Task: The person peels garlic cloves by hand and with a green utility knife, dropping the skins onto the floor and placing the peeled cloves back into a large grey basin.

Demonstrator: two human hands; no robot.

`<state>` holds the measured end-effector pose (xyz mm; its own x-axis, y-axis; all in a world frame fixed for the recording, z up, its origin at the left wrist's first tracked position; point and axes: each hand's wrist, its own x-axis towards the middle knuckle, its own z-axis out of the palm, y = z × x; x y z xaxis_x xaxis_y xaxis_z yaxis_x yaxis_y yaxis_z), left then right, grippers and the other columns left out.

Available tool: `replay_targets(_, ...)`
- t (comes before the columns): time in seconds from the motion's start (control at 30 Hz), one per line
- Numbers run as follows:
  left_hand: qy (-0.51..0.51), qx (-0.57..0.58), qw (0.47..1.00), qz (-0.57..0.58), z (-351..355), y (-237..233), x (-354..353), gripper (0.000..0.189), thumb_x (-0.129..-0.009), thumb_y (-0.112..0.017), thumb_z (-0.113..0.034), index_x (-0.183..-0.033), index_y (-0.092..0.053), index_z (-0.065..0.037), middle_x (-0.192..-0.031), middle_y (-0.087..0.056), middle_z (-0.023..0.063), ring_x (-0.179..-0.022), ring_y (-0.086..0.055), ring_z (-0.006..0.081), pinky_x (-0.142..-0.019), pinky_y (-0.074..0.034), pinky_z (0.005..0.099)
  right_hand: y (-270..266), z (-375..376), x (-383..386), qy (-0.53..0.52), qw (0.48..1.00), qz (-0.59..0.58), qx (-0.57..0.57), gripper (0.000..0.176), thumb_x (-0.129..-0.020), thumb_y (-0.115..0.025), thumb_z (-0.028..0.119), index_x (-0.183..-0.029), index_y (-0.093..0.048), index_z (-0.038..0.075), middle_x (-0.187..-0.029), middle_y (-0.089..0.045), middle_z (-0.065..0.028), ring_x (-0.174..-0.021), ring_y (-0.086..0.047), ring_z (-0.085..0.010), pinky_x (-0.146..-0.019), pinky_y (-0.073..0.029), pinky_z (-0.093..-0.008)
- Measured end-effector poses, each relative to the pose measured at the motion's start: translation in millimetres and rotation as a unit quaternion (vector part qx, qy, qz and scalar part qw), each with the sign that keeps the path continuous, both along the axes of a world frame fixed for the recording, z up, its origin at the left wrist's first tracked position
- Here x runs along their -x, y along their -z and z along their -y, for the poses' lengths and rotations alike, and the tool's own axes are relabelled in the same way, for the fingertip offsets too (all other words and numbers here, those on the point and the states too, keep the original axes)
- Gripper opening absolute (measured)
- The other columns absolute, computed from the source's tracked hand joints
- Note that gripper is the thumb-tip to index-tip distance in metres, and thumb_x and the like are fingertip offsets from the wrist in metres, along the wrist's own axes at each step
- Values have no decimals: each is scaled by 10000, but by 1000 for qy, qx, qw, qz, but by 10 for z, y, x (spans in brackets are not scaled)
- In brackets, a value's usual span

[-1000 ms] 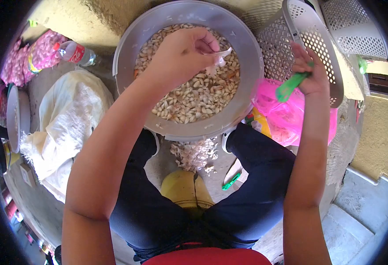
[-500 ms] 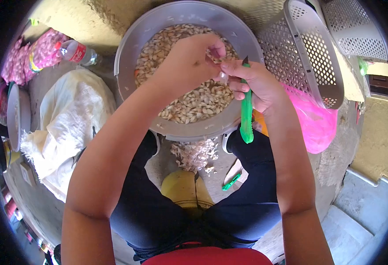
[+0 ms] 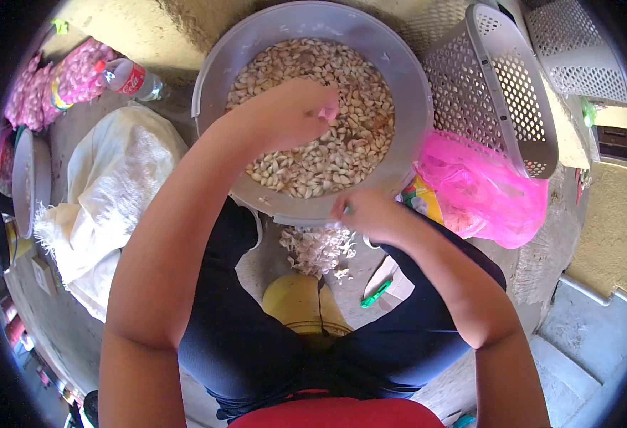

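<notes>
My left hand (image 3: 300,114) is over the garlic cloves (image 3: 320,167) in a large grey tub (image 3: 210,78). Its fingers curl under and are mostly hidden, so what they hold does not show. Near the tub's front rim, my right hand (image 3: 370,215) is closed and blurred by motion. A small green bit of a utility knife (image 3: 349,209) shows at its fingers; the rest of the knife is hidden. Below the hand, a heap of garlic skins (image 3: 317,250) lies on the floor between my legs.
Another green utility knife (image 3: 376,294) lies on the floor by my right leg. A pink plastic bag (image 3: 499,192) and a perforated basket (image 3: 463,85) stand right of the tub. To the left are a white sack (image 3: 121,164), a bottle (image 3: 131,78) and pink net bags (image 3: 78,71).
My hands, together over the tub before, have parted. The left stays over the cloves; the right has come down and toward me to the front rim, its knife now mostly hidden.
</notes>
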<state>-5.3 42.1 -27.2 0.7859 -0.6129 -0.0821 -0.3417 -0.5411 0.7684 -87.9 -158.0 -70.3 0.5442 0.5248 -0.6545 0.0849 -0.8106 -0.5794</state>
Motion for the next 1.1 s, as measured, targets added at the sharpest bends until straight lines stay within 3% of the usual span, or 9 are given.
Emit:
replay_targets(0.03, 2, -27, 1000, -12, -7, -41, 29, 161, -739, -553, -97, -886, -536, -36, -833, -565, 93, -830, -545, 222, -714, -428, 327, 90, -67, 155, -34, 997, -54, 49, 185, -803, -507, 171, -889, -609, 42, -839, -622, -147, -823, -590, -286, -758, -439, -377)
replay_targets(0.2, 4, -98, 993, -63, -25, -89, 50, 197, -741, -552, -105, -920, -547, -23, -916, -578, 118, -924, -535, 244, -785, -420, 344, 359, -78, 395, -139, 970, -172, 103, 353, -822, -447, 193, -1166, -495, 132, -770, -608, -159, -586, -603, -255, -593, -490, -374)
replay_targets(0.3, -25, -86, 991, -96, -94, -71, 63, 210, -746, -551, -108, -935, -550, -16, -925, -585, 136, -925, -545, 258, -794, -423, 345, 586, -16, 447, -109, 955, -177, 209, 346, -785, -464, 143, -1125, -519, 123, -796, -607, -161, -674, -610, -278, -626, -482, -395)
replay_targets(0.4, -20, -81, 994, -67, -181, 59, 11, 205, -752, -544, -109, -932, -552, -12, -908, -590, 148, -901, -556, 268, -784, -429, 344, 721, 133, 527, -229, 964, 9, 139, 346, -738, -489, 101, -1082, -528, 116, -834, -602, -180, -787, -598, -302, -672, -471, -408)
replay_targets(0.6, -35, -114, 989, -90, -253, 87, -32, 206, -753, -537, -132, -917, -556, -8, -882, -593, 151, -871, -565, 271, -752, -438, 341, 437, -2, 398, -104, 980, 45, 162, 223, -696, -504, 52, -889, -592, -16, -879, -607, -191, -839, -596, -325, -694, -477, -414)
replay_targets(0.8, -38, -112, 988, -95, -310, 372, -105, 239, -756, -545, -189, -935, -564, -32, -905, -592, 139, -881, -560, 266, -752, -436, 352, 132, -64, 130, -238, 953, -66, 176, 192, -693, -517, 49, -833, -634, -9, -874, -611, -189, -816, -603, -322, -672, -482, -403)
replay_targets(0.87, -39, -139, 982, -120, -331, 385, -133, 316, -750, -551, -249, -1011, -568, -71, -995, -583, 146, -948, -547, 289, -797, -425, 366, 110, -34, 110, -247, 952, -46, 172, 205, -693, -532, 86, -846, -598, -33, -820, -599, -213, -806, -596, -325, -675, -469, -408)
replay_targets(1.0, -66, -87, 990, -92, -430, 636, -166, 201, -753, -549, -171, -878, -567, -15, -842, -596, 104, -809, -568, 229, -724, -445, 333, -326, -108, -21, -230, 954, 18, 191, 272, -746, -529, 154, -940, -548, -36, -816, -589, -230, -795, -591, -333, -691, -455, -419)
replay_targets(1.1, -130, -91, 977, -139, -524, 962, -221, 245, -741, -564, -208, -899, -575, -21, -863, -597, 104, -786, -581, 243, -697, -460, 337, -690, -49, -112, -70, 983, 35, 165, 346, -791, -512, 224, -1024, -488, -30, -847, -583, -234, -809, -583, -343, -713, -446, -423)
